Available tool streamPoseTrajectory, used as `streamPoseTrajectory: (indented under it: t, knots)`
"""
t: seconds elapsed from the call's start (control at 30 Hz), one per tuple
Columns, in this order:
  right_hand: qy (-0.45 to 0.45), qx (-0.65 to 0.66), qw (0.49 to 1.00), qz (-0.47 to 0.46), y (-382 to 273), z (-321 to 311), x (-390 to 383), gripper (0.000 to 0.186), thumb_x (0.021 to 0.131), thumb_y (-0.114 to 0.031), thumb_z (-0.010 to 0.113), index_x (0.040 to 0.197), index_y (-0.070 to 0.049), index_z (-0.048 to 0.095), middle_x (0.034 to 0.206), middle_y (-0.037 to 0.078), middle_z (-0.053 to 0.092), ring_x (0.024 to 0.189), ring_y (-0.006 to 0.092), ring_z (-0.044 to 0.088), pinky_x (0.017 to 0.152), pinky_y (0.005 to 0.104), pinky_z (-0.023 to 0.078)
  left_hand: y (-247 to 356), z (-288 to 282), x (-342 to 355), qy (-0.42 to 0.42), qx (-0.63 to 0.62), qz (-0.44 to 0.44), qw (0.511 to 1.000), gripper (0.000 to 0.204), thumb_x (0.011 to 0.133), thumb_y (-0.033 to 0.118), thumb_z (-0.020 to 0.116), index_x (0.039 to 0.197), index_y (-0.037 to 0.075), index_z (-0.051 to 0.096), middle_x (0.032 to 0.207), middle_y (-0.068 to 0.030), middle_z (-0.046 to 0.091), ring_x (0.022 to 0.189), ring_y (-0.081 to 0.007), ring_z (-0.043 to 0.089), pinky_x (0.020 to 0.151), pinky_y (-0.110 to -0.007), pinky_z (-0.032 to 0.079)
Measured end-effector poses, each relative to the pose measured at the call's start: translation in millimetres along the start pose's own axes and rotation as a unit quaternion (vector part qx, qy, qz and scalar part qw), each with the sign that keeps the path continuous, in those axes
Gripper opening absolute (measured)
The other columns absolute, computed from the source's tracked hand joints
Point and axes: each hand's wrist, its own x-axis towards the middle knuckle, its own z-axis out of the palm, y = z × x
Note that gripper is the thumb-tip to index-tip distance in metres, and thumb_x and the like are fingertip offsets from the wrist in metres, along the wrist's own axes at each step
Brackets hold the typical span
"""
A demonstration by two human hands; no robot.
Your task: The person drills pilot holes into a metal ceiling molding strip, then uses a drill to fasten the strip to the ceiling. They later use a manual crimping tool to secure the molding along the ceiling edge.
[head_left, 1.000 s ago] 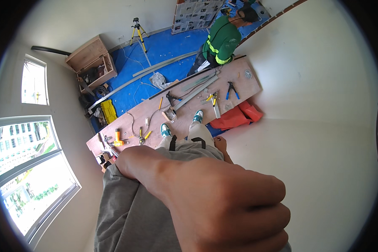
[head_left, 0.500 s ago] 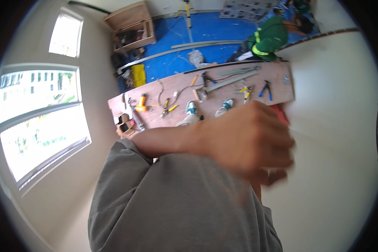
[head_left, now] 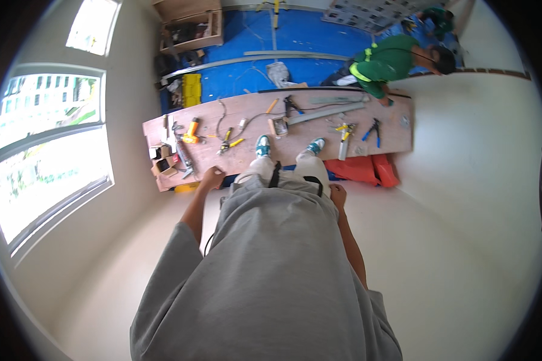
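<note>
My left hand (head_left: 213, 177) hangs low at my left side beside the near edge of the wooden board (head_left: 283, 132), fingers curled, with nothing visible in it. At my right hip is my right hand (head_left: 338, 195), also loosely closed and seemingly bare. My shoes stand on the board. Around them lie yellow-handled pliers (head_left: 227, 145), an open small box (head_left: 279, 126), yellow-handled snips (head_left: 345, 129), a blue-handled tool (head_left: 374, 132) and a metal channel (head_left: 325, 112). An orange power tool (head_left: 191, 131) and a caulking gun (head_left: 184, 156) lie to the left.
A person in green (head_left: 388, 60) bends at the board's far right edge; another person (head_left: 438, 23) is farther back. Long metal profiles (head_left: 223, 63) lie on the blue floor (head_left: 247, 36). A wooden chest (head_left: 193, 42) stands far left. Red fabric (head_left: 367, 171) lies by the board's near edge.
My left arm, raised across my chest with its hand at the right, has dropped to my left side. My right hand now shows by my hip. The person in green has shifted slightly.
</note>
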Motion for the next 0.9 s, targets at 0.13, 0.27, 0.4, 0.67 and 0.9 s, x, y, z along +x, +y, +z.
streamPoseTrajectory:
  t: [0.13, 0.27, 0.4, 0.67, 0.9]
  knots:
    - [-0.002, -0.033, 0.998, -0.051, -11.7, -0.8, 7.7, 0.036, 0.084, -0.033, 0.071, 0.101, -0.002, 0.077, 0.093, 0.020, 0.076, 0.087, 0.0311, 0.072, 0.081, 0.0395, 0.055, -36.0, 3.6, -18.1, 0.036, 0.015, -0.041, 0.998, 0.030, 0.091, 0.028, 0.069, 0.090, -0.001, 0.072, 0.069, -0.0066, 0.066, 0.060, -0.0155, 0.063, 0.056, -0.032, 0.053]
    - [0.021, -0.049, 0.995, -0.084, -14.5, 9.1, 14.5, 0.034, 0.084, -0.033, 0.070, 0.098, -0.003, 0.078, 0.094, 0.020, 0.075, 0.089, 0.0350, 0.072, 0.081, 0.0411, 0.055, -39.7, 15.5, -25.8, 0.046, -0.063, -0.011, 0.997, 0.030, 0.094, 0.026, 0.066, 0.096, -0.003, 0.072, 0.074, -0.0066, 0.068, 0.062, -0.0142, 0.062, 0.058, -0.031, 0.053]
    - [0.020, -0.040, 0.998, -0.050, -8.2, 19.0, 20.2, 0.034, 0.084, -0.033, 0.070, 0.098, -0.003, 0.078, 0.094, 0.020, 0.075, 0.090, 0.0351, 0.072, 0.083, 0.0417, 0.055, -29.5, 24.2, -15.7, 0.046, -0.050, 0.050, 0.996, 0.035, 0.094, 0.025, 0.070, 0.112, -0.004, 0.071, 0.082, -0.0087, 0.071, 0.071, -0.0151, 0.064, 0.063, -0.033, 0.052]
    - [0.057, 0.007, 0.996, -0.066, -26.0, 20.7, 20.3, 0.039, 0.087, -0.032, 0.069, 0.103, 0.002, 0.076, 0.095, 0.021, 0.076, 0.090, 0.0311, 0.073, 0.083, 0.0403, 0.054, 25.2, -4.4, 0.8, 0.049, -0.063, 0.056, 0.995, 0.036, 0.092, 0.031, 0.072, 0.111, 0.001, 0.070, 0.081, -0.0127, 0.072, 0.071, -0.0186, 0.069, 0.065, -0.034, 0.056]
    - [-0.017, -0.154, 0.986, -0.063, -29.6, 21.6, 44.2, 0.043, 0.091, -0.035, 0.067, 0.099, 0.007, 0.071, 0.093, 0.024, 0.074, 0.088, 0.0360, 0.071, 0.081, 0.0445, 0.052, 13.7, -47.2, -13.5, 0.120, -0.100, 0.044, 0.987, 0.036, 0.095, 0.026, 0.067, 0.116, -0.003, 0.066, 0.083, -0.0110, 0.070, 0.069, -0.0172, 0.067, 0.063, -0.032, 0.054]
